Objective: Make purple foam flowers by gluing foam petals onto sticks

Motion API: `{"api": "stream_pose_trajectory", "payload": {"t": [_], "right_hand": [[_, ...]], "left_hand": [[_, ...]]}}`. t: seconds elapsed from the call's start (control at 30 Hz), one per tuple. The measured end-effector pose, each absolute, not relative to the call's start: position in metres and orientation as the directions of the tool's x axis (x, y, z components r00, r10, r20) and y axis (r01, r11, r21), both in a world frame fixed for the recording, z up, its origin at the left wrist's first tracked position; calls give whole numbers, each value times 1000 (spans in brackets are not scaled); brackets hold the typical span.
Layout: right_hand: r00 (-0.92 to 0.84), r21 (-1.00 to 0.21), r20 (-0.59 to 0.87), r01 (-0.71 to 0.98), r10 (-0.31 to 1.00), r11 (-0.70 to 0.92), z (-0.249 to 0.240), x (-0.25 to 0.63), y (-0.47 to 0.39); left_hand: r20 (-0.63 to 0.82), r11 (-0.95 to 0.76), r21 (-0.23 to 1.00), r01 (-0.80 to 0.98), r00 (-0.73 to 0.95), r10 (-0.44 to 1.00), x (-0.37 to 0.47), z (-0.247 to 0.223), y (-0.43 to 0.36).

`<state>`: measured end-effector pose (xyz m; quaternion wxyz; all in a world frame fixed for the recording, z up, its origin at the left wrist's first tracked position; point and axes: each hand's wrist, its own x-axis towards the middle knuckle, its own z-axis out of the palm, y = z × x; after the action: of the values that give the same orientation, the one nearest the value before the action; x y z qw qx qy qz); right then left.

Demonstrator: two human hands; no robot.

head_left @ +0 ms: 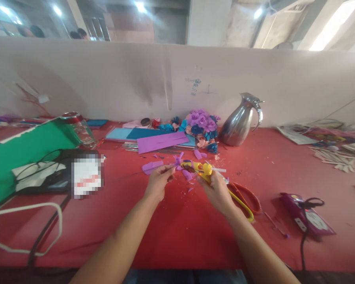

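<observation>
My right hand is closed round the handle of a yellow glue gun, and a clear glue stick juts out of its back. The gun's nozzle points left, towards a small purple paper flower. With thumb and fingers pinched, my left hand holds this flower; a thin wire stem trails off to the left. Whether the nozzle touches the petals I cannot tell. Purple paper pieces lie beside and beneath the hands. Red-handled scissors rest to the right, near the gun's yellow cord.
Behind the hands lie purple paper strips, blue sheets and a bunch of paper flowers. A steel jug stands at the back. Left are a glass jar and eyeglasses; right, a purple box with a black cord.
</observation>
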<state>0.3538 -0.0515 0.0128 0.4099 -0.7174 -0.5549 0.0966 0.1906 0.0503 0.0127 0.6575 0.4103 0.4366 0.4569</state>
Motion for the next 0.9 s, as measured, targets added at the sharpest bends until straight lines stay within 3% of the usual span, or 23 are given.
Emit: {"api": "stream_pose_trajectory", "payload": {"t": [0.7,0.9], "right_hand": [[353,-587,424,808,834,-44,10,352,-53],[381,-674,394,739,837,-20,11,350,-53]], "left_hand": [[-202,253,940,-228,225,953,190,16,50],[-189,240,945,-224,229,955,189,13,51]]}}
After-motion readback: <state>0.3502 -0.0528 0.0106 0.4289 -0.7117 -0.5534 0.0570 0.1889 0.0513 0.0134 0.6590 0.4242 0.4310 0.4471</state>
